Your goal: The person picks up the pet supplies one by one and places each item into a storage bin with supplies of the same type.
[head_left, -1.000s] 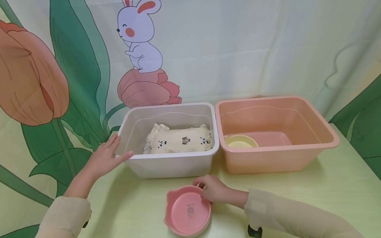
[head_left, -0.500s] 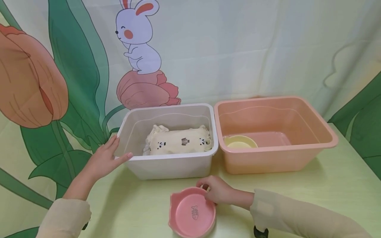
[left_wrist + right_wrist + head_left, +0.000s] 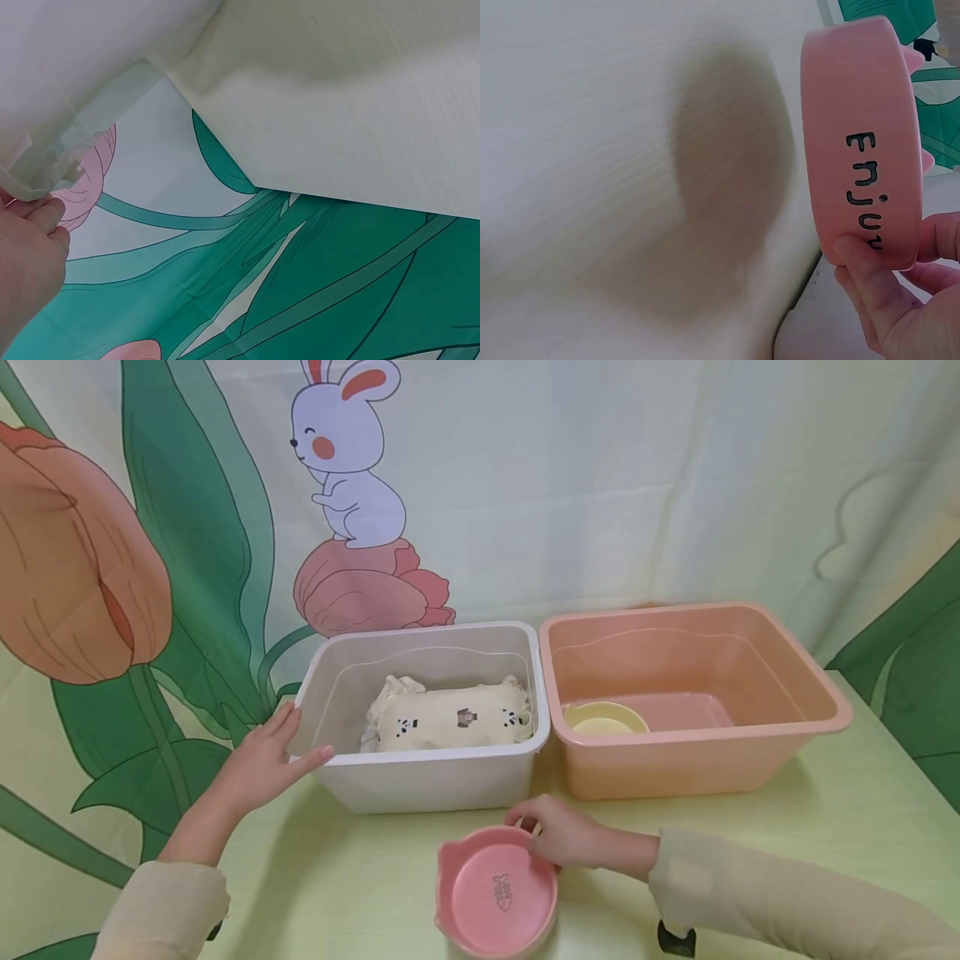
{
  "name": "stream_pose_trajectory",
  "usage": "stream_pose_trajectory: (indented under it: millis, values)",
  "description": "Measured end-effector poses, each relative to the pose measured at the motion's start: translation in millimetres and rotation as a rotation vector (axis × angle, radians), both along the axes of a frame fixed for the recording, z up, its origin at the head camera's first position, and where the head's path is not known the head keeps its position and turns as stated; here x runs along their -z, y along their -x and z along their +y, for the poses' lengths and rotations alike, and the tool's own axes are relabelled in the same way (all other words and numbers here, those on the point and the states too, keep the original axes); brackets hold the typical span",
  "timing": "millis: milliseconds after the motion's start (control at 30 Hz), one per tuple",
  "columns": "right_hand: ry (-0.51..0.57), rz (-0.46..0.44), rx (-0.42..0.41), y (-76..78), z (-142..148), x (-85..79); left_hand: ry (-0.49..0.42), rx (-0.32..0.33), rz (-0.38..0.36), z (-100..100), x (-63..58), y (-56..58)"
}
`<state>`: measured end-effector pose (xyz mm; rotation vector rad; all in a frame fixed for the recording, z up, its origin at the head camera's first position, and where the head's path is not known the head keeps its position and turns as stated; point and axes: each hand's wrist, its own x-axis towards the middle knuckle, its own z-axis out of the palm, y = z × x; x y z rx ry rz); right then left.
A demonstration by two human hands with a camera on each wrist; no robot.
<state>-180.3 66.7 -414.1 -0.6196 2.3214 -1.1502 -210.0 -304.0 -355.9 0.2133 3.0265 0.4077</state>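
Note:
My right hand point(image 3: 566, 831) pinches the rim of a pink pet bowl point(image 3: 498, 902) with ear-like points and a fishbone drawn on its inner floor. In the right wrist view, dark letters run along the bowl's side point(image 3: 859, 90), thumb and fingers grip one end, and a shadow lies on the table beside it. At the front left corner of a grey-white bin point(image 3: 427, 785), my left hand point(image 3: 262, 764) rests on the rim, fingers straight along the left side and thumb over the front edge. A cream cloth bundle point(image 3: 435, 710) with small animal prints lies inside that bin.
Right beside the white bin stands a peach bin point(image 3: 697, 760) with a pale yellow bowl point(image 3: 607, 718) in its near left part. Both are on a light green table point(image 3: 337, 893). A curtain point(image 3: 562, 485) with a rabbit and tulips hangs behind.
My right hand has moved the pink bowl a little to the right across the front of the table. My left hand has stayed on the white bin's corner.

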Motion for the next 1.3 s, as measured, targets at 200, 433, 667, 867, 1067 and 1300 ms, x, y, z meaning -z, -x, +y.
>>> stream_pose_trajectory:
  millis: [200, 433, 667, 867, 1067, 1300]
  values:
    - [0.0, -0.006, 0.003, 2.0, 4, -5.3, 0.002, 0.0, 0.001, 1, -0.9, -0.1]
    - [-0.003, 0.017, 0.004, 1.2, 7, -12.0, -0.002, -0.005, -0.006, 1, -1.1, -0.3]
    - [-0.005, 0.015, -0.007, 2.0, 11, -14.3, -0.001, -0.004, -0.002, 1, -1.9, -1.0]
    - [-0.006, 0.011, -0.002, 1.2, 15, -16.2, 0.001, 0.001, 0.003, 2, -1.9, -0.7]
    - [-0.012, -0.001, -0.006, 0.0, 19, -21.2, 0.005, 0.006, 0.011, 1, -1.3, -0.3]
    - [-0.036, -0.001, -0.008, 1.6, 23, -30.0, -0.002, 0.003, 0.003, 2, -2.2, -0.5]
